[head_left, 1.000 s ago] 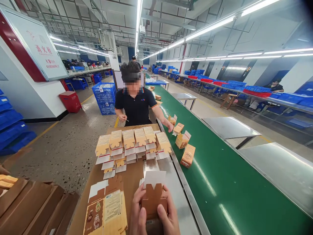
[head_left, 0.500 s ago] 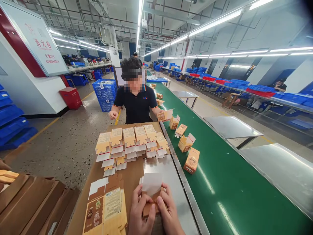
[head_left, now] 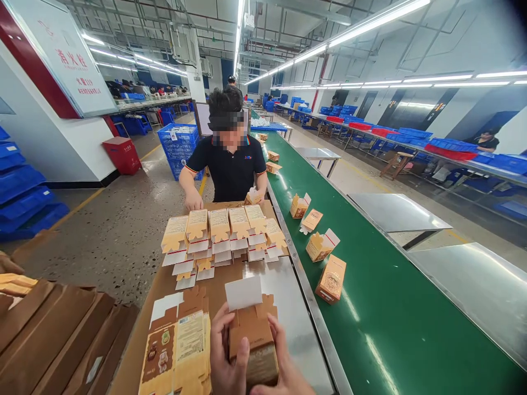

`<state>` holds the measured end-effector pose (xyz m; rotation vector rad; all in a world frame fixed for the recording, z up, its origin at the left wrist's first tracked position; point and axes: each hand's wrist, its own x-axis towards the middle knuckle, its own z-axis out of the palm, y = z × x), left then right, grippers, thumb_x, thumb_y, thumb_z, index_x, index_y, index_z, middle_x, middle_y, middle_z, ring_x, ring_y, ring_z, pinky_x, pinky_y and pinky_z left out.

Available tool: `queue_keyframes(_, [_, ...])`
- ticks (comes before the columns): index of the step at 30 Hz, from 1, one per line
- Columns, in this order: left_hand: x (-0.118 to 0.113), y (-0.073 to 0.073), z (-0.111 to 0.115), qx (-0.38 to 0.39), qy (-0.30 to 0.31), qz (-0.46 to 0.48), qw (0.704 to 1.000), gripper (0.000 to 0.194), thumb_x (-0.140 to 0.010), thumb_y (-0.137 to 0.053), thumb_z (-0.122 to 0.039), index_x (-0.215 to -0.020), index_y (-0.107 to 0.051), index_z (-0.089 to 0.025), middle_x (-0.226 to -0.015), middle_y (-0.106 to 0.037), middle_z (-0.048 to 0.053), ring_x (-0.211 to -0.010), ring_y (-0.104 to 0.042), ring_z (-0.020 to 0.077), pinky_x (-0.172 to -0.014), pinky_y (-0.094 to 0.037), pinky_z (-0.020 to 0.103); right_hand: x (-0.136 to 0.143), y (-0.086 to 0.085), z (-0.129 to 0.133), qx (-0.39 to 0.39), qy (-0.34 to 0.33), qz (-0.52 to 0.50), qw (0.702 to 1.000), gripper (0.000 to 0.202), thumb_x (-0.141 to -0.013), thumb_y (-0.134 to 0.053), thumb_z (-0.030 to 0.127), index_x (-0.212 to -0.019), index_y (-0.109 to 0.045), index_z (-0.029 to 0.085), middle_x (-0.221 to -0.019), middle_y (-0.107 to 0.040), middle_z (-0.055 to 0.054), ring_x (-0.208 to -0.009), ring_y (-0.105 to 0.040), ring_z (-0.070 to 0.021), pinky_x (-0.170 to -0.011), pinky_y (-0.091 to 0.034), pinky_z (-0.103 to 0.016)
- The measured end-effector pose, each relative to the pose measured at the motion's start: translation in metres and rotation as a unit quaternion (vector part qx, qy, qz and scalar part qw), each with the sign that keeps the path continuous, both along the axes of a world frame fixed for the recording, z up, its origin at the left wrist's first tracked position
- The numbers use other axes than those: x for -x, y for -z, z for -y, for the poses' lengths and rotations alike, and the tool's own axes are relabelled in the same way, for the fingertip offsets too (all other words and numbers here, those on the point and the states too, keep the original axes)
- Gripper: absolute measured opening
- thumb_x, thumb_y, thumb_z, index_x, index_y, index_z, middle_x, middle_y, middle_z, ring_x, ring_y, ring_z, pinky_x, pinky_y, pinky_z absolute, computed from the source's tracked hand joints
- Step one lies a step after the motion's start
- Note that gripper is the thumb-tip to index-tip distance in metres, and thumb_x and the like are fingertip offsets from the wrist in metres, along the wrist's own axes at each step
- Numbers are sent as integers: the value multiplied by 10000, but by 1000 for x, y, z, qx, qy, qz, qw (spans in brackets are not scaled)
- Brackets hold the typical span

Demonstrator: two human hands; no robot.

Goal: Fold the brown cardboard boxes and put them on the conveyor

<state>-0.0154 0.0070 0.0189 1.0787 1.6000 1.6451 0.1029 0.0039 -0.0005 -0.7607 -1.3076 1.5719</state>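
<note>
1. Two bare hands are closed around one small brown cardboard carton (head_left: 252, 343), held upright at the near edge of the brown-topped work table (head_left: 224, 293), with its white top flap (head_left: 244, 292) standing open.
2. The left hand (head_left: 226, 362) is wrapped around the carton's left side with the thumb laid on the front panel; the right hand (head_left: 282, 365) is pressed against the right side. Both sets of fingers are closed on the carton.
3. A square shape is best kept by even pressure from both sides, so that the panels are not bowed inward.
4. The brown tabs just behind the white flap are judged to need folding in first, the white flap being tucked last, along its crease.
5. The stack of flat printed carton blanks (head_left: 177, 351) lies just left of the hands, within easy reach.
6. Rows of folded tan cartons (head_left: 220, 233) are laid out farther along the table, before a seated co-worker in a black polo shirt (head_left: 230, 170).
7. Finished orange cartons (head_left: 330, 278) stand on the green conveyor belt (head_left: 382, 323) to the right.
</note>
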Motion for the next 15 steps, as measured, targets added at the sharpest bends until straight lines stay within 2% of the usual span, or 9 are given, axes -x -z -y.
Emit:
queue_keyframes(1, [1, 4, -4, 40, 9, 17, 999, 407, -806, -439, -522, -1083, -421, -225, -1357, -400, 114, -1226, -446, 243, -953, -407, 361, 0, 6, 1, 31, 1, -6, 1000, 922, -553, -781, 526, -1292, -312, 236, -1297, -527, -147, -1187, -522, -307, -987, -405, -458])
queue_keyframes(3, [7, 18, -11, 140, 49, -5, 989, 466, -844, -286, -546, -1169, -342, -217, -1394, -377, 118, -1270, -412, 207, -997, -386, 336, -6, 19, -1, 103, 45, -7, 994, 800, -502, -794, 535, -1154, -446, 228, -1138, -650, -123, -1058, -617, -319, -912, -472, -459])
queue_keyframes(4, [11, 28, -15, 191, 79, -30, 978, 484, -850, -232, -543, -1183, -333, -207, -1372, -412, 118, -1265, -421, 195, -1003, -383, 325, -11, 25, -7, 139, 82, -1, 987, 719, -510, -785, 544, -1086, -495, 226, -1066, -689, -113, -993, -651, -323, -865, -503, -456])
queue_keyframes(6, [19, 52, -20, 277, 142, -80, 947, 485, -828, -269, -531, -1135, -401, -179, -1251, -532, 127, -1185, -503, 210, -959, -421, 324, -28, 33, -32, 182, 152, 21, 971, 564, -610, -723, 549, -1028, -548, 214, -999, -716, -109, -906, -684, -320, -778, -544, -449])
queue_keyframes(8, [24, 78, -21, 329, 185, -118, 919, 441, -760, -419, -481, -1043, -487, -149, -1149, -592, 152, -1087, -565, 265, -901, -447, 368, -50, 35, -74, 181, 188, 41, 964, 467, -752, -609, 520, -1077, -556, 190, -1013, -706, -119, -885, -690, -304, -731, -559, -438])
queue_keyframes(11, [23, 109, -20, 383, 200, -193, 881, 501, -710, -491, -388, -1119, -478, -99, -1246, -530, 195, -1134, -521, 318, -907, -407, 414, -76, 29, -154, 154, 240, 82, 955, 403, -823, -576, 439, -1108, -562, 155, -1034, -678, -106, -923, -661, -244, -790, -541, -400])
queue_keyframes(13, [21, 121, -22, 401, 198, -242, 861, 561, -710, -516, -355, -1192, -433, -80, -1279, -499, 202, -1173, -481, 325, -929, -372, 410, -82, 22, -205, 135, 245, 118, 953, 318, -874, -552, 356, -1125, -553, 159, -1101, -633, -80, -935, -637, -204, -802, -529, -403])
queue_keyframes(15, [19, 127, -26, 410, 188, -286, 845, 580, -708, -544, -303, -1223, -405, -76, -1274, -493, 205, -1187, -458, 331, -945, -337, 411, -79, 17, -245, 112, 232, 153, 954, 279, -888, -549, 306, -1128, -554, 165, -1134, -607, -68, -947, -621, -194, -804, -525, -403])
